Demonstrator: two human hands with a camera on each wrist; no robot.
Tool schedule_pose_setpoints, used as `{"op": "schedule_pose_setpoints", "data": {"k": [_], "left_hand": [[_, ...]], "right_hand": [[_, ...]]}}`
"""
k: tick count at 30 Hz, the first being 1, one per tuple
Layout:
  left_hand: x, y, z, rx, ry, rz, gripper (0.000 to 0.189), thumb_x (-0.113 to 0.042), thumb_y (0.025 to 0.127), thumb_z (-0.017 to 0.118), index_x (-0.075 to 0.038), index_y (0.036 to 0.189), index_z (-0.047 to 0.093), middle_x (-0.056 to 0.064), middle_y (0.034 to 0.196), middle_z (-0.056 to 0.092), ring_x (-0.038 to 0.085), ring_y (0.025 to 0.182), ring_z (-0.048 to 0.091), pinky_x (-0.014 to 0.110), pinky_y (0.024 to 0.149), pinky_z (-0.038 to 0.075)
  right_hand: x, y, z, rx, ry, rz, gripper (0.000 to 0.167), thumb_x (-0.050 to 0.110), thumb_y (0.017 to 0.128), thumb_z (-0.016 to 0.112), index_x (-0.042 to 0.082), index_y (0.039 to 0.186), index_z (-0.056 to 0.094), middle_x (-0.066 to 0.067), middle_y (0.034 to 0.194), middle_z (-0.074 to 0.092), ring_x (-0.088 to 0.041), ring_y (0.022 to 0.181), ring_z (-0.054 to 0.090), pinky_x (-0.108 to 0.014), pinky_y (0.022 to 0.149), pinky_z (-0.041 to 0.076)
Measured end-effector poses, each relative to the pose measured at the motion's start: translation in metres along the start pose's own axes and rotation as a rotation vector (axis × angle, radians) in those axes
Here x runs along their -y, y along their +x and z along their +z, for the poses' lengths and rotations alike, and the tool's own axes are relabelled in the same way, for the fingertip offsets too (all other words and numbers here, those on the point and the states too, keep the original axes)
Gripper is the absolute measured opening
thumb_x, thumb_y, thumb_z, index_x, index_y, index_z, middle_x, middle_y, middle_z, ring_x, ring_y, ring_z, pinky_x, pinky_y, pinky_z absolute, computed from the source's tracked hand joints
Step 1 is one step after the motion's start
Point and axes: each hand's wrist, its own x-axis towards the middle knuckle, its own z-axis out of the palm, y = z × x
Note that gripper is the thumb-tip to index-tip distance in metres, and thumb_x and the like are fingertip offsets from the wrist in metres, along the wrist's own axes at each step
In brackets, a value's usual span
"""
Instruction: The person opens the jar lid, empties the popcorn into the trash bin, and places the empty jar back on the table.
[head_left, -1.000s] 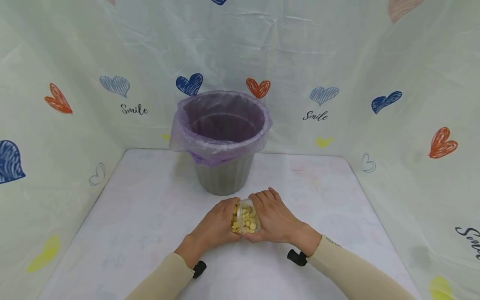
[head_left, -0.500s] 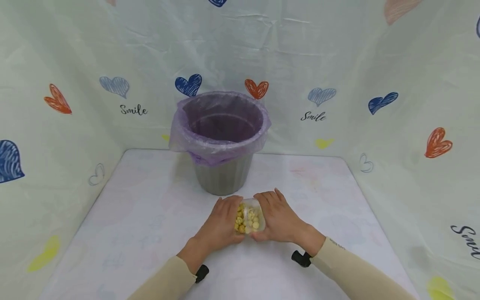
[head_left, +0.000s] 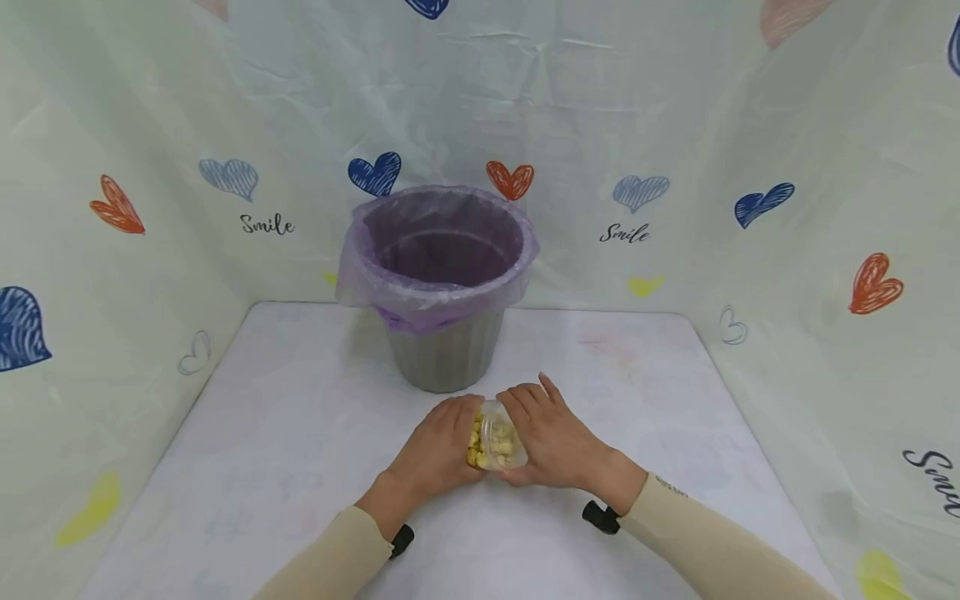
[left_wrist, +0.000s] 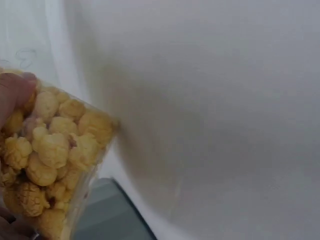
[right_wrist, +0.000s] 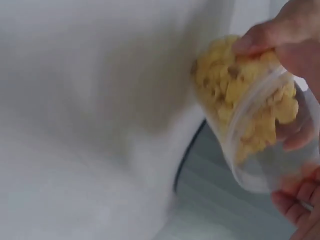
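Two clear plastic cups meet mouth to mouth, lying sideways between my hands in the head view, with a ridged rim where they join. Yellow popcorn [head_left: 476, 443] packs the left cup [left_wrist: 75, 195], as the left wrist view shows up close. The right cup [right_wrist: 270, 165] has some popcorn near the rim and a see-through part beyond it. My left hand [head_left: 440, 443] grips the left cup, thumb and fingers round its sides. My right hand [head_left: 558, 443] holds the right cup in the same way, its fingers partly seen through the plastic.
A grey bin [head_left: 450, 354] with a purple liner bag [head_left: 442, 300] folded over its rim stands behind the hands. The white-covered table [head_left: 300, 417] is enclosed by a sheet [head_left: 585, 100] printed with hearts. A black wrist mount [head_left: 600, 517] shows under the right wrist.
Popcorn in the right cup has thinned and shifted toward the left cup. Both hands and cups moved slightly right, then back left a little. The grip stays the same.
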Motion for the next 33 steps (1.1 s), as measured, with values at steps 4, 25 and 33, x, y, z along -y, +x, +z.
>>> {"op": "schedule_pose_setpoints", "data": {"k": [4, 25, 33], "left_hand": [[0.0, 0.0, -0.006, 0.049, -0.029, -0.046, 0.099, -0.041, 0.071, 0.097, 0.0, 0.145, 0.046, 0.013, 0.134, 0.062, 0.029, 0.127, 0.062, 0.043, 0.114, 0.05], [0.003, -0.004, -0.013, 0.06, -0.013, -0.102, 0.104, -0.048, 0.064, 0.1, 0.0, 0.142, 0.05, 0.013, 0.132, 0.064, 0.031, 0.125, 0.06, 0.049, 0.115, 0.046], [0.006, -0.004, -0.011, 0.02, -0.029, -0.089, 0.101, -0.045, 0.065, 0.1, 0.0, 0.141, 0.05, 0.012, 0.127, 0.065, 0.029, 0.122, 0.062, 0.047, 0.114, 0.047]], "right_hand": [[0.0, 0.0, -0.004, 0.032, -0.034, -0.054, 0.109, 0.056, 0.07, 0.093, 0.005, 0.153, 0.044, -0.01, 0.148, 0.052, -0.032, 0.142, 0.047, -0.07, 0.12, 0.034], [0.007, 0.004, -0.004, 0.027, -0.021, 0.057, 0.115, 0.076, 0.072, 0.081, 0.001, 0.152, 0.046, -0.014, 0.143, 0.056, -0.034, 0.134, 0.053, -0.067, 0.113, 0.044], [0.003, 0.008, -0.008, 0.054, 0.034, 0.037, 0.103, 0.058, 0.074, 0.089, 0.003, 0.151, 0.047, -0.012, 0.145, 0.057, -0.033, 0.133, 0.054, -0.064, 0.113, 0.044]]}}
